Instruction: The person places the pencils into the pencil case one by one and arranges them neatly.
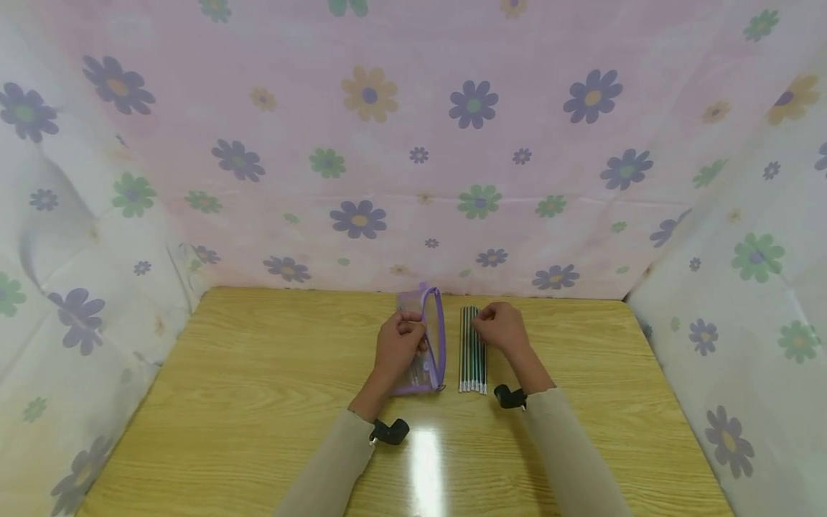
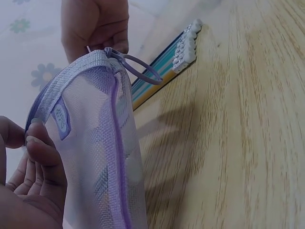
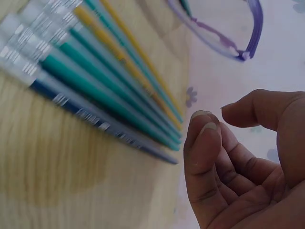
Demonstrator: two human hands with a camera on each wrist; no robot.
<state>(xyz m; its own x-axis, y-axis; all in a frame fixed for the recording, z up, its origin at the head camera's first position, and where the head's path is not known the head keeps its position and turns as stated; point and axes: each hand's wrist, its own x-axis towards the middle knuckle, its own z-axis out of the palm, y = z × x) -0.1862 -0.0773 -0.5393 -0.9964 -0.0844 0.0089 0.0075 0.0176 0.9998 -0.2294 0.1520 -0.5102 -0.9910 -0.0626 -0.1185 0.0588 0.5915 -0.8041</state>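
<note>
A see-through mesh pencil case (image 2: 90,152) with purple trim stands upright on the table, its zip edge (image 1: 442,337) spread apart. Thumb and fingertips of my left hand (image 1: 399,345) pinch the rim of its opening. Blurred, slender shapes show through the mesh. Just right of the case lies a row of several pencils (image 1: 472,359) in green, blue and yellow, their white eraser ends (image 3: 21,59) towards me. Over the far end of the row is my right hand (image 1: 504,329), fingers bent, with a gap between thumb and fingertips and nothing between them.
The wood-grain table (image 1: 258,388) has flowered cloth (image 1: 413,143) hanging behind it and at both sides. A black wrist camera (image 1: 390,431) sits on the left wrist, another black camera (image 1: 510,397) on the right. A zip pull (image 2: 138,69) loops out from the case's near end.
</note>
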